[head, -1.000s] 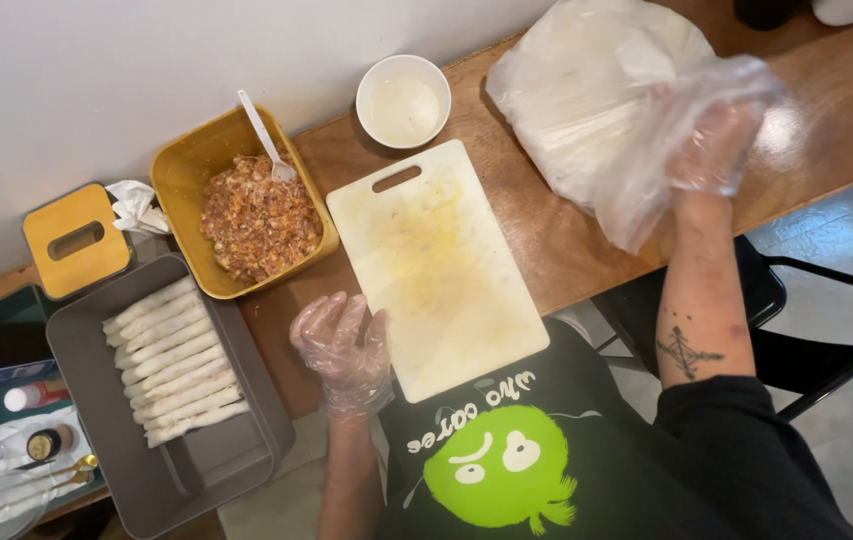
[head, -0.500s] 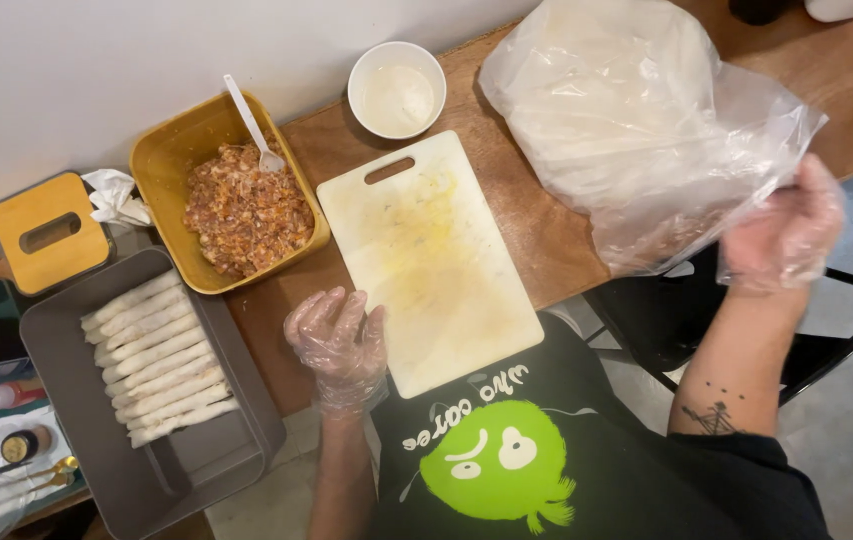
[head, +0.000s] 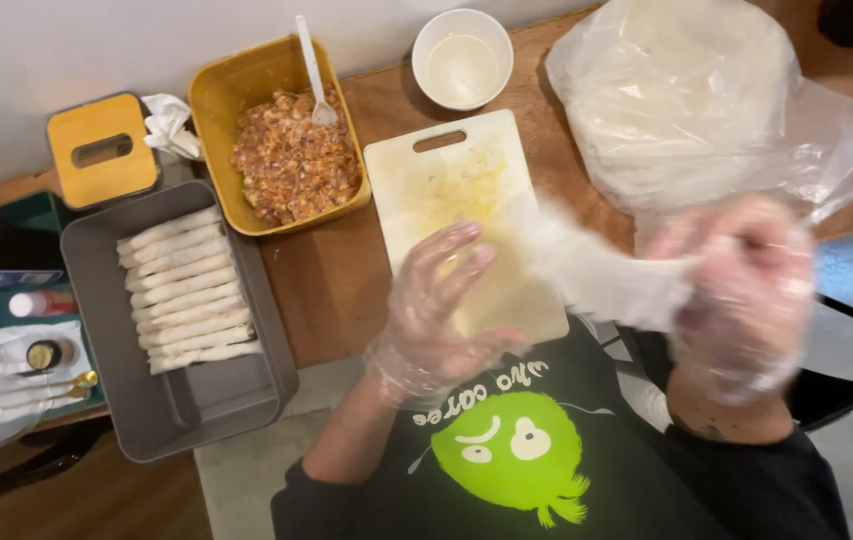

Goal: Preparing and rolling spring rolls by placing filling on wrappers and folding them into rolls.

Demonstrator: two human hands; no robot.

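A thin wrapper [head: 602,275] is held stretched left-right over the board [head: 447,180], pinched by the right hand [head: 747,290], the open left hand [head: 437,310] under its left end.

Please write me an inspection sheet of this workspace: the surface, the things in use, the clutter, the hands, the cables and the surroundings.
Surface: brown wooden table, bare in front of the yellow dish.
Things in use: thin pale wrapper sheet, blurred, stretched between both hands over the white plastic cutting board; clear plastic bag of wrappers; yellow dish of minced filling with a white spoon; grey tray of rolled white rolls; white bowl.
Clutter: yellow lidded box; crumpled tissue; small bottles and a clear container at far left.
Hands: left hand gloved, open, at the sheet; right hand gloved, gripping the sheet, blurred.
Cables: nothing seen.
Surroundings: white wall; black chair frame.
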